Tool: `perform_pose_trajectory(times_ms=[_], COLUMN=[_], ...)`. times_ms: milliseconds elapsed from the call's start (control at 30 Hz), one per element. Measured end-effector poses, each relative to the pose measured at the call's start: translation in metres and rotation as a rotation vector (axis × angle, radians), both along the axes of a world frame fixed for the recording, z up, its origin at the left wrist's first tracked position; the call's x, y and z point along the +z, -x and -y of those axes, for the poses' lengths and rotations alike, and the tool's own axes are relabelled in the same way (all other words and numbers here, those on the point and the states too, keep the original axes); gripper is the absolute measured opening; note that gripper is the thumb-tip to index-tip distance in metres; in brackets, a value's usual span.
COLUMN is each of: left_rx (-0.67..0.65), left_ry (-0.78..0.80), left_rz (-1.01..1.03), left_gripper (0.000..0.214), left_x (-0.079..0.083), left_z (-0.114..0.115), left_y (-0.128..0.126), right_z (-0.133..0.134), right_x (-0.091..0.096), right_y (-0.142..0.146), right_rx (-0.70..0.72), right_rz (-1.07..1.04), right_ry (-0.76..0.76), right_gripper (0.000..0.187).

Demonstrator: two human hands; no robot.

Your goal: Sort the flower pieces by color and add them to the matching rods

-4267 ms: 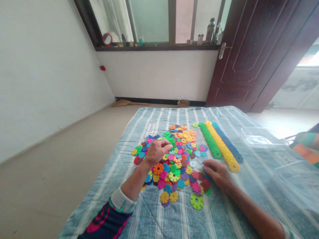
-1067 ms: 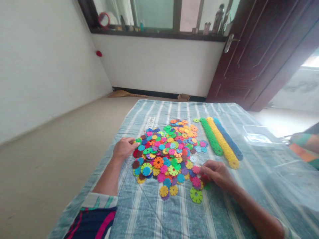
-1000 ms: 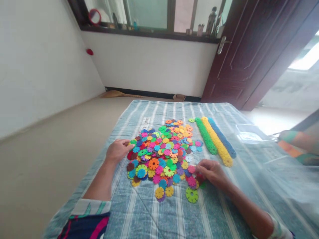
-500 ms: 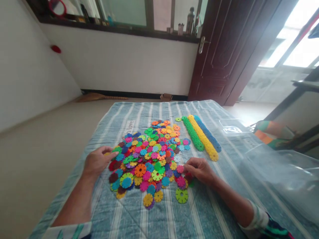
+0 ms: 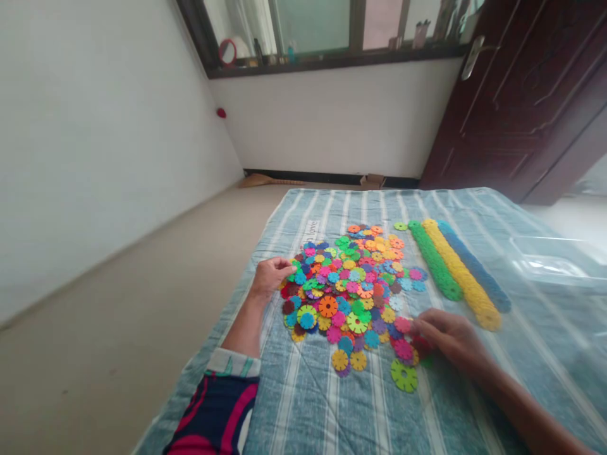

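Observation:
A pile of small coloured plastic discs [image 5: 351, 287] lies on a blue striped cloth [image 5: 322, 404]. My left hand [image 5: 270, 275] rests at the pile's left edge, fingers curled and pinching discs there. My right hand [image 5: 450, 338] sits at the pile's lower right, fingers bent round a few pink and red discs [image 5: 410, 346]. A large green disc [image 5: 404, 375] lies apart just below that hand. To the right lie three long rows of joined discs: green [image 5: 435, 260], yellow [image 5: 462, 275] and blue [image 5: 477, 268].
A clear plastic lid or tray [image 5: 550, 262] lies on the cloth at the right. Beyond are bare floor [image 5: 142, 297], a white wall, a window sill with small items [image 5: 332, 60] and a dark wooden door [image 5: 521, 95].
Since 4.3 s ago my left hand went from the pile's middle to its left edge. My right hand has stayed at the lower right. The view has swung back leftward in the last half second.

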State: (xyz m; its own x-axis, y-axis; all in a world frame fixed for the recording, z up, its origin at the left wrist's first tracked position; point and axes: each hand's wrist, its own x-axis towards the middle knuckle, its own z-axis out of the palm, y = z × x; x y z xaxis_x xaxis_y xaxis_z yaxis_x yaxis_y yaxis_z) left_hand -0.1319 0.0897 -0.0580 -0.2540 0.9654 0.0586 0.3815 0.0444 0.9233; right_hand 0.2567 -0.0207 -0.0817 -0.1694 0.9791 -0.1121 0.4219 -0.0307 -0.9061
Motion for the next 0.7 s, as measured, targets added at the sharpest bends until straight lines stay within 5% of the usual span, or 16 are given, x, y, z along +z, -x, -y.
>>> perform_pose_trajectory(times_ms=[267, 533, 700], left_rx=[0.060, -0.456, -0.592], left_ry=[-0.161, -0.168, -0.240], left_rz=[0.108, 0.048, -0.023], left_gripper=[0.028, 0.015, 0.014], left_x=[0.012, 0.030, 0.025], left_z=[0.001, 0.052, 0.074], left_y=[-0.019, -0.125, -0.153], right_z=[0.005, -0.010, -0.015], right_x=[0.013, 0.022, 0.027], right_y=[0.016, 0.049, 0.052], right_rx=[-0.100, -0.077, 0.024], right_rz=[-0.043, -0.131, -0.132], right_ry=[-0.072, -0.274, -0.325], right_gripper=[0.044, 0.031, 0.022])
